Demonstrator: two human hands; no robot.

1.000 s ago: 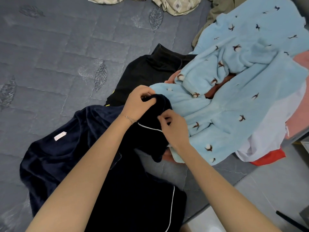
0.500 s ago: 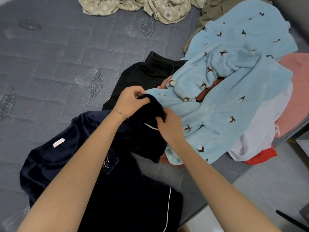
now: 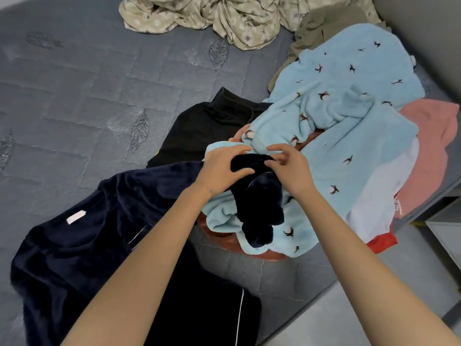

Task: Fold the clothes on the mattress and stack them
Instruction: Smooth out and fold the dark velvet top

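The left hand (image 3: 220, 172) and right hand (image 3: 290, 171) grip the navy fleece top (image 3: 99, 236) by its cuff (image 3: 250, 163); its white label (image 3: 76, 217), left of the grip, is illegible

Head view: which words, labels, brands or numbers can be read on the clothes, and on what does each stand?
No text is legible.
Pale label on the navy garment: too blurred to read.
Pale marks where the pink garment meets the white garment: too small to read.

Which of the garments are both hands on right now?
The navy plush garment, white-piped: the left hand and right hand grip its bunched end over the light blue fleece. Others aren't held.
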